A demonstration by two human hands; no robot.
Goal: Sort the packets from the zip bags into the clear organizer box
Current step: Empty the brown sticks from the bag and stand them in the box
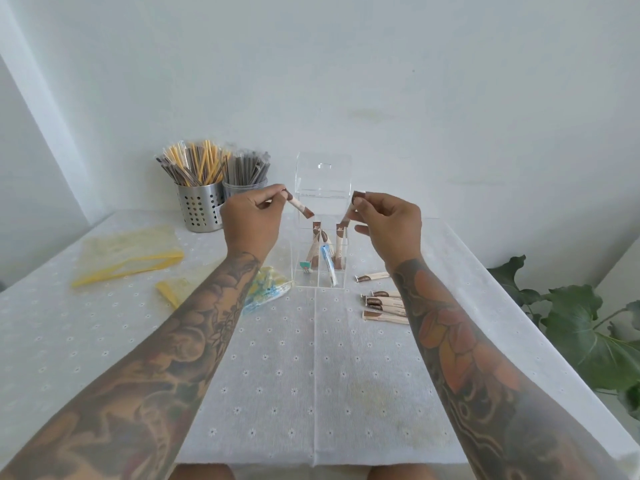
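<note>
The clear organizer box [300, 271] stands mid-table with its lid raised. Inside it stand several brown-and-cream stick packets [316, 244] and a blue packet [327, 263]. My left hand [251, 220] pinches one brown stick packet [300, 206] above the box's left side, tilted down toward it. My right hand [389, 225] pinches another brown stick packet [352, 206] over the box's right side. Several more brown stick packets [384, 303] lie on the cloth right of the box. A zip bag [266, 289] of blue and yellow packets lies left of the box, partly hidden by my left forearm.
Two yellow-edged zip bags [128, 254] lie flat at the left, a smaller one [169, 289] beside my left forearm. Two perforated metal cups [199, 207] of straws stand at the back left. A leafy plant [585, 327] reaches in beyond the table's right edge.
</note>
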